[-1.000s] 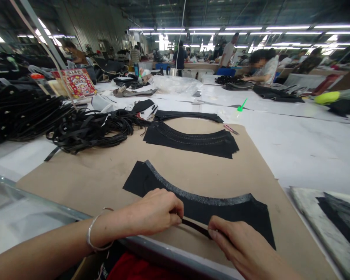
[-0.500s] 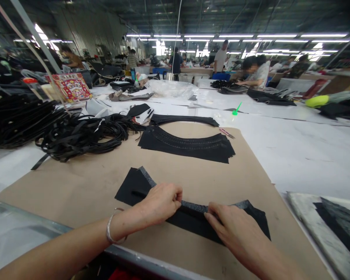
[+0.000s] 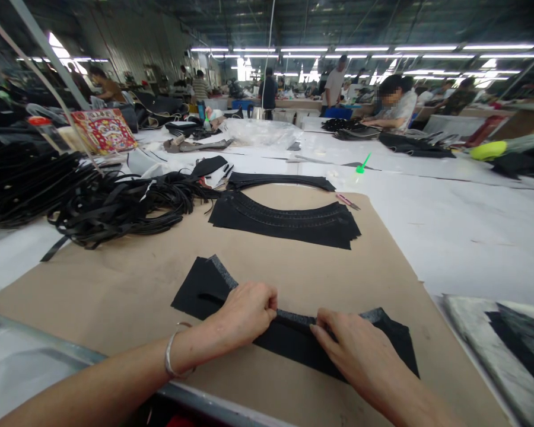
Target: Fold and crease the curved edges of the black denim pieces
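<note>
A curved black fabric piece (image 3: 289, 347) lies flat on brown board in front of me, its inner edge turned over to show a speckled grey strip. My left hand (image 3: 249, 308) is closed, pinching that folded edge left of the middle. A short way to the right, my right hand (image 3: 353, 338) pinches the same edge between thumb and fingers. Both fingertips partly cover the fold. Beyond it rests a stack of curved black pieces (image 3: 285, 222) with stitched rows, and behind that a narrower black curved strip (image 3: 280, 179).
Bundled black straps (image 3: 124, 207) lie at left, beside piled black parts (image 3: 22, 184). Small snips (image 3: 347, 202) and a green-tipped bottle (image 3: 360, 169) sit farther back. A white slab (image 3: 480, 338) with dark fabric is at right. A co-worker (image 3: 396, 104) bends over the far table.
Both hands keep their pinch on the folded edge, with almost no movement. The view has shifted very slightly.
</note>
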The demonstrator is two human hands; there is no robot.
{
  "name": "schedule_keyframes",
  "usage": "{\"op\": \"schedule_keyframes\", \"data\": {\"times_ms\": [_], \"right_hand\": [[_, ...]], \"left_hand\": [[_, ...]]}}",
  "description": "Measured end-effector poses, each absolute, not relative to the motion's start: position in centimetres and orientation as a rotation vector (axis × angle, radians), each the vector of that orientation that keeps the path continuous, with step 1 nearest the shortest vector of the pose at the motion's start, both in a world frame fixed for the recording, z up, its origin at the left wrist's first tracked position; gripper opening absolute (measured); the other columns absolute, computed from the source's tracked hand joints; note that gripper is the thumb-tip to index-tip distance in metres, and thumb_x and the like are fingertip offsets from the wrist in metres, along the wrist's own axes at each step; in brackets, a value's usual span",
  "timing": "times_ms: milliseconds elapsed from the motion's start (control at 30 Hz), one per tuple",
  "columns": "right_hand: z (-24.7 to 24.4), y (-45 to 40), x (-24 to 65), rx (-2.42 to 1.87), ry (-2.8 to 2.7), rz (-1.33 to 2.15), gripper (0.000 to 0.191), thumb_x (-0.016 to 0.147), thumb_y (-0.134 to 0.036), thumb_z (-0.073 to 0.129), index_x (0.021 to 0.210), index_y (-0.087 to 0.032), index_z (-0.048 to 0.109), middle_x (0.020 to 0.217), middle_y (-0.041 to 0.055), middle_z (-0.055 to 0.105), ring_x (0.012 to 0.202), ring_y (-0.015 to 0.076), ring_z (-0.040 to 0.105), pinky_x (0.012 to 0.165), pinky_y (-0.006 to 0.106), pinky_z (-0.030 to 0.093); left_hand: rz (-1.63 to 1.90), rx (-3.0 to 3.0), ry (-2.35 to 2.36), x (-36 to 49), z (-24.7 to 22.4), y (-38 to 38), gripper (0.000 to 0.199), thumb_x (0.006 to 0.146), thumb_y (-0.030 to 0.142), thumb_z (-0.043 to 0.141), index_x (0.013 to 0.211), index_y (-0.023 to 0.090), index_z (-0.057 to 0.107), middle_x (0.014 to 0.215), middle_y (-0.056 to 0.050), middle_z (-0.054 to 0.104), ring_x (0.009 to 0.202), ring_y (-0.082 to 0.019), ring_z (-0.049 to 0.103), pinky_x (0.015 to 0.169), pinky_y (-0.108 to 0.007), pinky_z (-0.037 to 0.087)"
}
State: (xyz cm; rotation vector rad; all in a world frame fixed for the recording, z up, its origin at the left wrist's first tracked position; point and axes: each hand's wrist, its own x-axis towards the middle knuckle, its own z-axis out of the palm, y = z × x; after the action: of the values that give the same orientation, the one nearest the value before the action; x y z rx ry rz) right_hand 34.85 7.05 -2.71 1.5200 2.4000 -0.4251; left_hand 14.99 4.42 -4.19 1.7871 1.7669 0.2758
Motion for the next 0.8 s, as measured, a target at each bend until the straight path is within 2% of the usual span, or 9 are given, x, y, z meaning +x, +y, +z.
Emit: {"op": "schedule_keyframes", "data": {"times_ms": [800], "right_hand": [[-2.97, 7.52, 34.65, 1.514, 2.426, -0.428, 0.029, 0.095, -0.028, 0.043, 0.075, -0.022, 0.063, 0.074, 0.0056, 0.071, 0.075, 0.0237, 0.068, 0.053, 0.028, 0.026]], "left_hand": [[0.262, 1.759, 1.794, 15.12, -4.22, 4.42, 0.017, 0.072, 0.015, 0.054, 0.076, 0.019, 0.070, 0.072, -0.003, 0.070, 0.071, -0.019, 0.064, 0.060, -0.025, 0.040]]}}
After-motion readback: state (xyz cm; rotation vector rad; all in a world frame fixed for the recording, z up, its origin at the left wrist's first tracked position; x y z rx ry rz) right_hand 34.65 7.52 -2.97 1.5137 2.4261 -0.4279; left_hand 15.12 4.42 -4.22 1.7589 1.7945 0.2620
